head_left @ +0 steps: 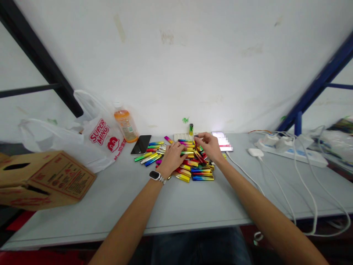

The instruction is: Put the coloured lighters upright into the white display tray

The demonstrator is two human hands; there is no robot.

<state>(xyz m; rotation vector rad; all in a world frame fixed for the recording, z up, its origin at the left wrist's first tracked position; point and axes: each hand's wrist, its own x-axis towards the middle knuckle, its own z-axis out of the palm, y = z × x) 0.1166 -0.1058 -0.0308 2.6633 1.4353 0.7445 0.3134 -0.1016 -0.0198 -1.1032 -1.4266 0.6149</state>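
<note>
A pile of shiny, multicoloured metallic tubes, like lighter casings (202, 171), lies on the grey table. My left hand (173, 156) rests palm down on the left part of the pile, its fingers spread over the pieces. At the pile's right back side, my right hand (209, 146) has thumb and forefinger pinched around something small and dark-ended, too small to name. Behind the pile is a white tray with a grid of holes (180, 137), partly hidden by my hands. A green lighter with a dark top (191, 129) stands upright at the tray.
A dark phone (141, 144), an orange bottle (127, 125), a plastic bag (102, 138) and a cardboard box (52, 180) are on the left. A lit phone (220, 140), white cables and a power strip (295, 152) lie on the right. A wall stands behind.
</note>
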